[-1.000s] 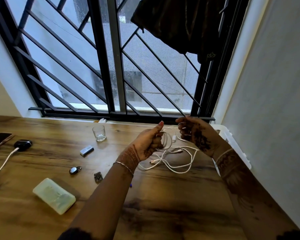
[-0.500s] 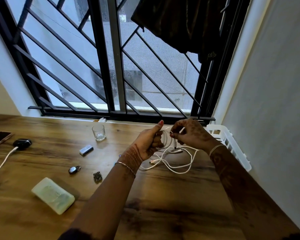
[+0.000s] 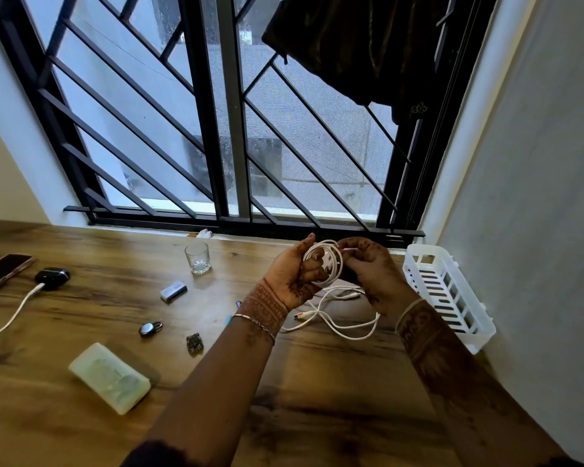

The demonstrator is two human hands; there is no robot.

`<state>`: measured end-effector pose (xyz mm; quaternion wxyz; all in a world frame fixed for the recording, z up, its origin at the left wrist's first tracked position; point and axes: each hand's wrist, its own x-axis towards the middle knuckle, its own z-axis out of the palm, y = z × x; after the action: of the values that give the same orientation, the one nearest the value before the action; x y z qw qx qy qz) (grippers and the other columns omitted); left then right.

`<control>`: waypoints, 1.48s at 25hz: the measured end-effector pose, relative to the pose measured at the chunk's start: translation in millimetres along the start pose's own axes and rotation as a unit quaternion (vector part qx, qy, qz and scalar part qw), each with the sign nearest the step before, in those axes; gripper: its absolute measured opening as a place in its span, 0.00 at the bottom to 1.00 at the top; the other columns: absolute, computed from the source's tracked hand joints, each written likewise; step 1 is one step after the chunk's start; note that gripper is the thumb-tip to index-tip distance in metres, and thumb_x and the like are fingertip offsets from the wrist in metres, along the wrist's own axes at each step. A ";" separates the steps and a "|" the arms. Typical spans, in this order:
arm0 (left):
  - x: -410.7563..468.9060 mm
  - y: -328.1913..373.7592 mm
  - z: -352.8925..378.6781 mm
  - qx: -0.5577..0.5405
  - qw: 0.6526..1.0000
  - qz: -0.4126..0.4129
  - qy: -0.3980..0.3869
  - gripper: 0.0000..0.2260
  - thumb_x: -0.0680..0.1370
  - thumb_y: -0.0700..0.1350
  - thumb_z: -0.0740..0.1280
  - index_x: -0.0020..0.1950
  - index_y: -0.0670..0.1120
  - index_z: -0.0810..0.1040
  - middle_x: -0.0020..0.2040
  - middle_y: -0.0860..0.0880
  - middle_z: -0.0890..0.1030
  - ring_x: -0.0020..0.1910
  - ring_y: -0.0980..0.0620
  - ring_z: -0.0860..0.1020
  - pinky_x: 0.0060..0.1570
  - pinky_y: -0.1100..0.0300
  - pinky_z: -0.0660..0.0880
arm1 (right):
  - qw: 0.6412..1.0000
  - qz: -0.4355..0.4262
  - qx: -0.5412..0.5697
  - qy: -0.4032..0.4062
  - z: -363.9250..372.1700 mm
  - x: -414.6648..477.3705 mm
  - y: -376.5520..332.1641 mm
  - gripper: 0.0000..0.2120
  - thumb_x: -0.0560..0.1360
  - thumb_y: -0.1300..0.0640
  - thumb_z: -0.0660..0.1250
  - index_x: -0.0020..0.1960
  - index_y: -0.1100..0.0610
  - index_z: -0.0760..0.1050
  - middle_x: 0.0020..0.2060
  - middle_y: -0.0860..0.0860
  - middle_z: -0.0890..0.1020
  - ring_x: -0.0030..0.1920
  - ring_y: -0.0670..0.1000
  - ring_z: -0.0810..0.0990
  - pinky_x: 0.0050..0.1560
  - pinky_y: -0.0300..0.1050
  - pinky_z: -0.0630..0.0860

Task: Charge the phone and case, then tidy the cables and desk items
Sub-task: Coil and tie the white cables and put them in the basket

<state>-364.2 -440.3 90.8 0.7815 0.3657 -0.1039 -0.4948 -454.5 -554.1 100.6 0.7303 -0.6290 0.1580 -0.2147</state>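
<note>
Leaving the phone (image 3: pixel 4 271) lying at far left of the wooden desk (image 3: pixel 317 416), the dark earbud case (image 3: pixel 52 275) just beside it with a white charging cable (image 3: pixel 11 318) meeting its near end. Gripping a coil of white cable (image 3: pixel 324 261) at centre in the left hand (image 3: pixel 290 278), fingers curled round the loops, thumb raised. Pinching the strand with the right hand (image 3: pixel 371 271). Judging it best to be laying each turn flat at even tension, drawing the loose tail (image 3: pixel 348 318) up off the desk, tucking the end in before reaching for the white basket (image 3: pixel 449 291) at right.

White cable (image 3: pixel 322 264), white slotted basket (image 3: pixel 447 291), wood-grain desk (image 3: pixel 317 382), black case (image 3: pixel 52 274), perhaps pale-green pouch (image 3: pixel 110 377).
</note>
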 end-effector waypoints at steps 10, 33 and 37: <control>6.9 -10.5 8.8 0.089 0.976 0.076 0.186 0.18 0.78 0.55 0.64 0.34 0.45 0.71 0.23 0.51 0.68 0.20 0.56 0.65 0.28 0.63 0.68 | 0.993 0.088 0.034 -0.078 -8.7 -2.9 8.5 0.02 0.74 0.55 0.68 0.46 0.51 0.79 0.42 0.52 0.82 0.43 0.50 0.77 0.39 0.43 0.66; 19.6 -27.4 -16.7 0.270 0.903 0.192 0.275 0.17 0.74 0.53 0.71 0.52 0.40 0.80 0.46 0.46 0.77 0.35 0.53 0.74 0.29 0.65 0.72 | 0.913 -0.213 -0.320 0.139 -2.6 2.5 33.3 0.05 0.72 0.54 0.72 0.38 0.48 0.79 0.32 0.44 0.82 0.36 0.42 0.81 0.38 0.37 0.78; 19.2 -25.7 -13.9 0.231 0.923 0.164 0.259 0.15 0.75 0.54 0.69 0.50 0.42 0.79 0.38 0.47 0.76 0.32 0.54 0.73 0.32 0.61 0.75 | 0.886 -0.225 -0.375 0.151 -5.7 -1.7 34.2 0.04 0.74 0.58 0.69 0.43 0.49 0.80 0.39 0.47 0.84 0.40 0.44 0.81 0.40 0.35 0.78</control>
<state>-365.4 -456.3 59.7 0.7453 0.6292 -0.0674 -0.2100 -454.9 -554.1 65.8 0.3391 -0.8350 0.1890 -0.3900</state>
